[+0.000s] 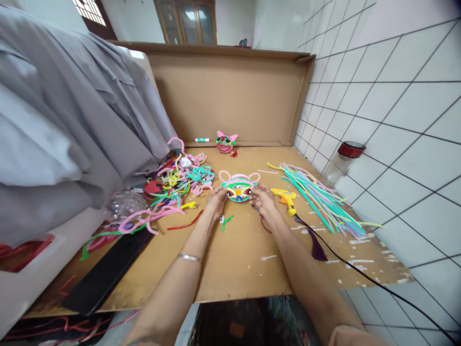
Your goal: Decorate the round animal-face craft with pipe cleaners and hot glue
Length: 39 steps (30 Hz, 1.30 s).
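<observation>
Left: tangled heap of fuzzy stems [173, 185] on the table [245, 259]. Left hand [216, 201] pinches one side of a colorful animal-face piece [238, 191], over mid-table, face toward the person; table contact unclear. Right hand [264, 199] pinches the opposite side. Step in hand looks like holding and checking the piece, pink ear loops already on. Next move probably calls for one hand steadying it, the other freed. Right: yellow glue gun [287, 198] near the right hand, straight stems [320, 199] beyond.

Pink, green and white animal face [238, 193] (yellow-centred), yellow glue gun [289, 198], dark-gridded white tiles [399, 105]
</observation>
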{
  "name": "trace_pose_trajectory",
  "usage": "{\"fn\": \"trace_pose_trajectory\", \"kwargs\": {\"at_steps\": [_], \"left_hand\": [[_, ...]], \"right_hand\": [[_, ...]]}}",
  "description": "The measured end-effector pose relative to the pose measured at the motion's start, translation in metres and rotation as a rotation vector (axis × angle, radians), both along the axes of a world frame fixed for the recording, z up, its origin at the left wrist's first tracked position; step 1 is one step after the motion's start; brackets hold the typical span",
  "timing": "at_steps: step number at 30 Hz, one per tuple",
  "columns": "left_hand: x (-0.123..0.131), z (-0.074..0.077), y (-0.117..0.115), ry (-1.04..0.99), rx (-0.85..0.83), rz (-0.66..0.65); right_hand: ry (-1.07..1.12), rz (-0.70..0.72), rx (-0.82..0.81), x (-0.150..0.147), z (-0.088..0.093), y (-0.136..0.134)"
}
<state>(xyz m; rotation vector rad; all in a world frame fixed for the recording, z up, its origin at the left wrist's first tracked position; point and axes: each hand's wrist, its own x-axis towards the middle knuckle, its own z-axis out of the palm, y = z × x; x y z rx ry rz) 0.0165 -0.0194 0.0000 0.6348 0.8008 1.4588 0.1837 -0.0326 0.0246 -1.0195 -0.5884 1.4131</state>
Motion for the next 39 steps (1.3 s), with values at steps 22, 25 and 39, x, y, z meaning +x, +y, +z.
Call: {"fn": "trace_pose_trajectory", "kwargs": {"at_steps": [22, 25, 39], "left_hand": [[0.005, 0.015, -0.007, -0.081, -0.073, -0.120], [0.005, 0.012, -0.005, -0.091, -0.158, -0.209], [-0.004, 0.007, 0.001, 0.001, -0.178, -0.248]], "right_hand": [[0.015, 0.121, 0.105, 0.000, 0.010, -0.003], [-0.017, 0.113, 0.075, -0.003, 0.015, -0.004], [0.142, 0.165, -0.140, -0.004, 0.009, -0.001]]}}
